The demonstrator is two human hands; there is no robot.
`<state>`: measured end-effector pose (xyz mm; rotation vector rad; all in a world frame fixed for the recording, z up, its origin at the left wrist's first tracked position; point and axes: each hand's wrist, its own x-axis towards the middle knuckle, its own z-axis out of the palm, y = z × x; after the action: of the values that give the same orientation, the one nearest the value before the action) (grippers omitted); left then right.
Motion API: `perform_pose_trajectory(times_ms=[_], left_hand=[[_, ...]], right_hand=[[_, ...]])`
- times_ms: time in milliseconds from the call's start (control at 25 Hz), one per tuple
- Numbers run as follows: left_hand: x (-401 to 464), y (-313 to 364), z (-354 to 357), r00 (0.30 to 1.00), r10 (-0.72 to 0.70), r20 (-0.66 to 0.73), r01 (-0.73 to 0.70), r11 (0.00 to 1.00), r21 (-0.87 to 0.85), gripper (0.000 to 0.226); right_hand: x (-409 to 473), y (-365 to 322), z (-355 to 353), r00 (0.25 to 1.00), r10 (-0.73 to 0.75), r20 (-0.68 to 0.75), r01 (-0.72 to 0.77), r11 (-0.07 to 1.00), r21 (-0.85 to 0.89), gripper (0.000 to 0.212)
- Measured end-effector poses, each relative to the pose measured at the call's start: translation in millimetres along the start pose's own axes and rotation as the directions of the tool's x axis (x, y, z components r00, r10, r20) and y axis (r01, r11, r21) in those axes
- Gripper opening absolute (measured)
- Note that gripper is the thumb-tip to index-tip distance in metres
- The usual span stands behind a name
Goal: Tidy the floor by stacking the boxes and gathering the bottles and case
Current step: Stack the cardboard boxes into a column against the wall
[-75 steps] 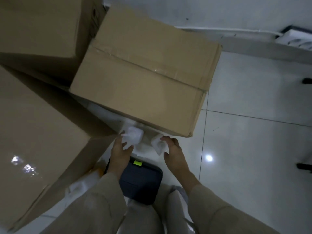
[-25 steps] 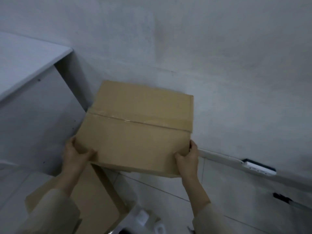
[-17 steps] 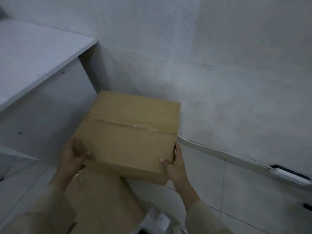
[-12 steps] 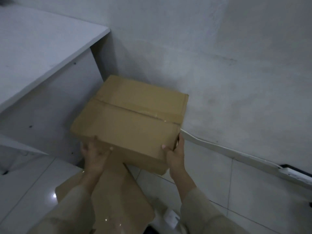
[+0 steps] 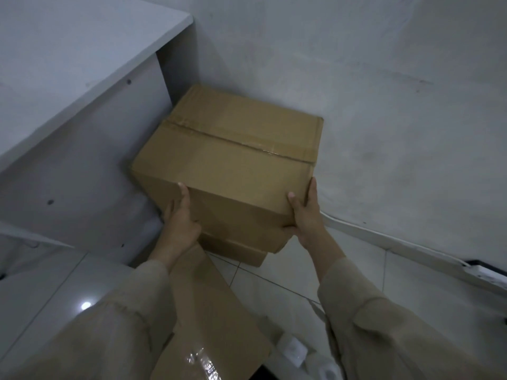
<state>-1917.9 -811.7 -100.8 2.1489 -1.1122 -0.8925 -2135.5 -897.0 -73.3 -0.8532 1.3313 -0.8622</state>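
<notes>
Three cardboard boxes in view: the top box (image 5: 230,163) in my grip, a lower box (image 5: 236,252) peeking out beneath it, and a third box (image 5: 208,319) near my left sleeve. At least two white bottles (image 5: 295,349) sit at the bottom edge. My left hand (image 5: 181,223) and right hand (image 5: 307,215) clamp the top box's near corners, fingers wrapped against its sides. It sits in the corner, hemmed by the white counter (image 5: 71,78) and the wall (image 5: 384,91). Plain brown, taped seam across the lid.
</notes>
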Motion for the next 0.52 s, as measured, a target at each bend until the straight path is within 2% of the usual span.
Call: perform_pose_trajectory(times_ms=[120, 320, 520], left_hand=[[13, 6, -3, 1.000, -0.007, -0.025, 0.008, 0.998, 0.060, 0.090], [23, 2, -1, 0.991, 0.016, -0.132, -0.002, 0.994, 0.106, 0.093], [13, 12, 0, 0.976, -0.029, -0.216, 0.061, 0.988, 0.143, 0.093]], right_hand=[[2, 8, 14, 0.999, -0.051, -0.014, 0.051, 0.998, -0.029, 0.068], [5, 5, 20, 0.998, 0.027, 0.057, -0.028, 1.000, 0.014, 0.067], [9, 7, 10, 0.994, 0.026, 0.111, -0.026, 1.000, 0.001, 0.069]])
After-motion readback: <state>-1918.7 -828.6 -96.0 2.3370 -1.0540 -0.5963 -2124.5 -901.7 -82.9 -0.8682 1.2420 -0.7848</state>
